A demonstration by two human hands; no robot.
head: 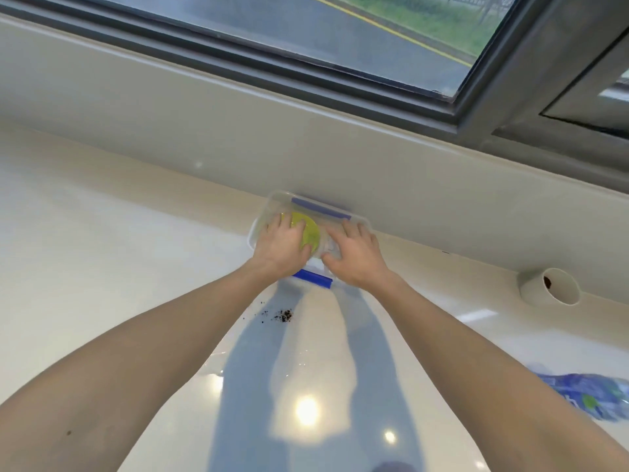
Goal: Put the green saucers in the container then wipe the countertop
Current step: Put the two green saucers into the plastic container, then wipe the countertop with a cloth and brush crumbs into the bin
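A clear plastic container with blue clips stands on the white countertop, right against the back wall. A green saucer shows through its clear top. My left hand lies palm-down on the container's left part, partly over the saucer, fingers apart. My right hand lies flat on the right part, thumb toward the saucer. Neither hand is wrapped around anything. How many saucers are inside is hidden.
Dark crumbs are scattered on the countertop just in front of the container. A white cup lies on its side at the right, by the wall. A crumpled blue plastic pack sits near the right edge. A window sill runs above.
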